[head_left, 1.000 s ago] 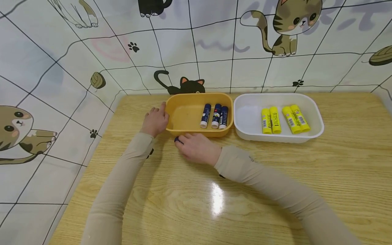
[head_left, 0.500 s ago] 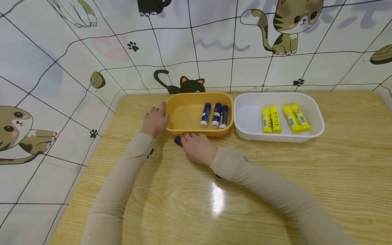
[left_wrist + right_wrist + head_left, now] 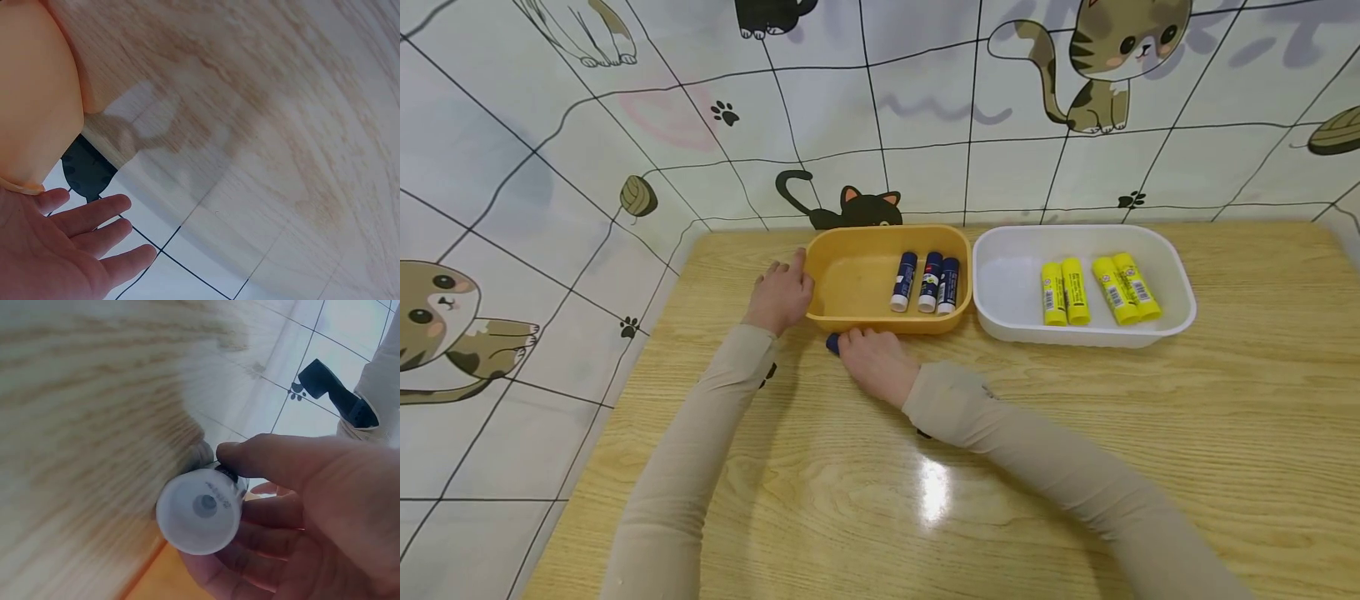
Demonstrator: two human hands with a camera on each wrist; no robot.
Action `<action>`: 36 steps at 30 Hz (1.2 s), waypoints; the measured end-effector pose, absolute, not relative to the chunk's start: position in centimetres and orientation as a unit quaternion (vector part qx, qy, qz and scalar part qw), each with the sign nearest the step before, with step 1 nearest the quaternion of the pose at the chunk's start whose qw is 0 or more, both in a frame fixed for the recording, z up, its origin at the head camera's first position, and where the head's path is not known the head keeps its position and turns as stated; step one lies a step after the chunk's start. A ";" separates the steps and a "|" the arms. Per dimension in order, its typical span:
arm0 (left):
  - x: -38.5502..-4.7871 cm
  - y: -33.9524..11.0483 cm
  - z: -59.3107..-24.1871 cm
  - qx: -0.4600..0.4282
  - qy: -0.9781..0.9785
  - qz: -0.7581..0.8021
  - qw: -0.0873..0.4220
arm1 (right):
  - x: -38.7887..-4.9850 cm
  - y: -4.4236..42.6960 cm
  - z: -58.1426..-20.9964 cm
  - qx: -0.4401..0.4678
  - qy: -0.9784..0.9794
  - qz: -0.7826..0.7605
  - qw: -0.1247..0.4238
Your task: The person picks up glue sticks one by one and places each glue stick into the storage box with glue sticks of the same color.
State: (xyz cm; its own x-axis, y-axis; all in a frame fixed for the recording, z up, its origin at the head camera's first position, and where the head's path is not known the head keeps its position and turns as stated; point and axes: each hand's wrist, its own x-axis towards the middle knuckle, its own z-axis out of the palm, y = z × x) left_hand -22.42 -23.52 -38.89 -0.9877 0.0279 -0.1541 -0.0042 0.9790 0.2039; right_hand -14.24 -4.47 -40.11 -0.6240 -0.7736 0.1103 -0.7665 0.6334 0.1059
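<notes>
My right hand (image 3: 880, 362) is low over the table, just in front of the yellow-orange tray (image 3: 850, 283). It grips a dark blue glue stick (image 3: 833, 343) that lies at the table surface. From the right wrist, the white, hollow end of this glue stick (image 3: 199, 511) faces the camera, with thumb and fingers curled round its side. My left hand (image 3: 778, 296) touches the tray's left rim. In the left wrist view several of its fingers (image 3: 103, 234) extend loosely beside the tray wall. Inside the tray lie three blue glue sticks (image 3: 929, 283) with white ends, toward the right.
A white tray (image 3: 1011, 283) stands right beside the yellow-orange one, holding several yellow glue sticks (image 3: 1078, 292) in its right part. Behind both trays rises a cat-patterned wall covering (image 3: 925, 179), which continues along the left. The wooden table (image 3: 1037, 450) stretches forward and right.
My right hand has shifted slightly along the glue stick, so its dark blue end now shows past the fingers. The right forearm has moved a little left. The left hand and trays stay put.
</notes>
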 end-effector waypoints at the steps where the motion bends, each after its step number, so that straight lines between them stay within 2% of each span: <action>1: -22.4 -23.5 -38.9 0.006 0.992 0.102 0.078 | -14.2 -4.5 -40.1 0.428 -0.900 -0.023 0.081; 6: -22.4 -23.5 -38.9 0.007 0.991 0.102 0.081 | -14.2 -4.5 -40.2 0.431 -0.897 -0.005 0.096; 14: -22.5 -23.5 -39.0 0.008 0.991 0.102 0.083 | -14.1 -4.2 -39.5 0.448 -0.892 0.003 0.056; 29: -22.3 -23.6 -38.9 0.010 0.991 0.101 0.086 | -13.1 -3.8 -37.1 0.485 -0.873 0.042 0.037; 36: -22.3 -23.6 -38.8 0.011 0.992 0.097 0.085 | -12.9 -3.6 -35.8 0.506 -0.861 0.045 0.009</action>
State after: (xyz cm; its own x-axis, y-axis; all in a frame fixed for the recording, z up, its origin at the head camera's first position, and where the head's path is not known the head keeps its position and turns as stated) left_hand -22.35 -23.56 -38.77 -0.9853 0.0392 -0.1663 0.0062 0.9809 0.1946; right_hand -12.95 -3.58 -35.83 -0.4880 -0.8707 0.0614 -0.8723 0.4841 -0.0688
